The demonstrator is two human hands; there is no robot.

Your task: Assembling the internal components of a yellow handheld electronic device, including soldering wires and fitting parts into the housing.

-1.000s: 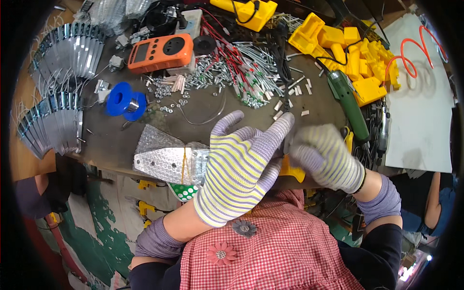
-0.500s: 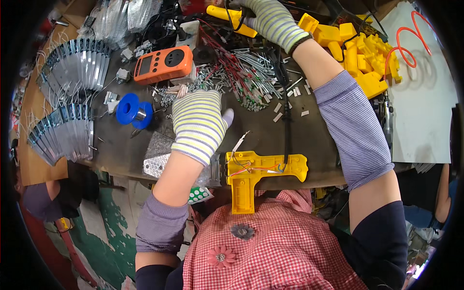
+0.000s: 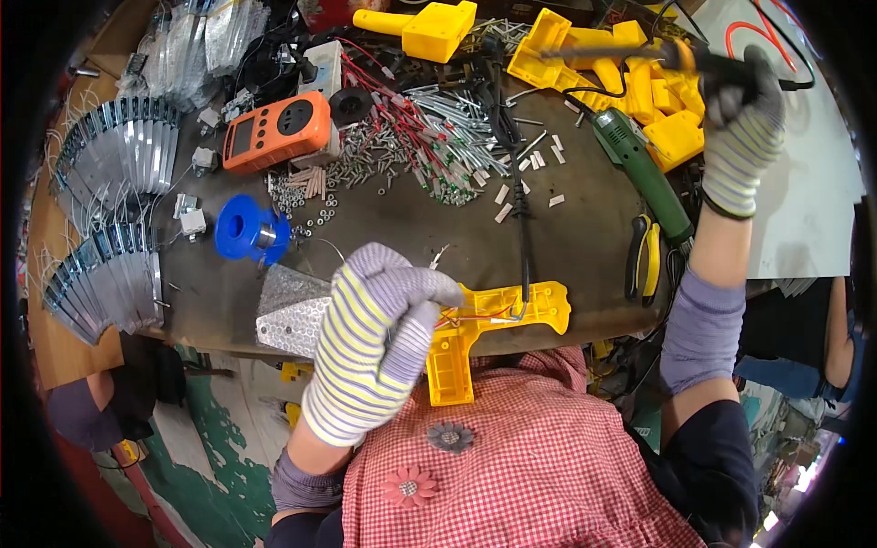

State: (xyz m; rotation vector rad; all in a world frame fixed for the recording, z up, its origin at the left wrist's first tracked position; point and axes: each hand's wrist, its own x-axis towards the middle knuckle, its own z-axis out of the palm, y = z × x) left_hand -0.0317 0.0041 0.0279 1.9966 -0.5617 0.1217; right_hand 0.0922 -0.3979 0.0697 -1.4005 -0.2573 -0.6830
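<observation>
At the table edge, left hand [image 3: 379, 342] pinches wires on a yellow housing [image 3: 484, 329] — right hand [image 3: 742, 128] grips a soldering iron [image 3: 658, 57] up high

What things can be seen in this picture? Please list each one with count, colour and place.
pistol-shaped shell: one, yellow, near table edge
soldering iron: one, dark, top right
yellow parts: many, far right
meter: one, orange, upper left
spool: one, blue, left
metal strips: many, silver, left edge
screws and wires: many, middle
green tool: one, right
pliers: one, yellow-handled, right
left hand: striped glove, on the shell
right hand: striped glove, gripping the soldering iron
</observation>
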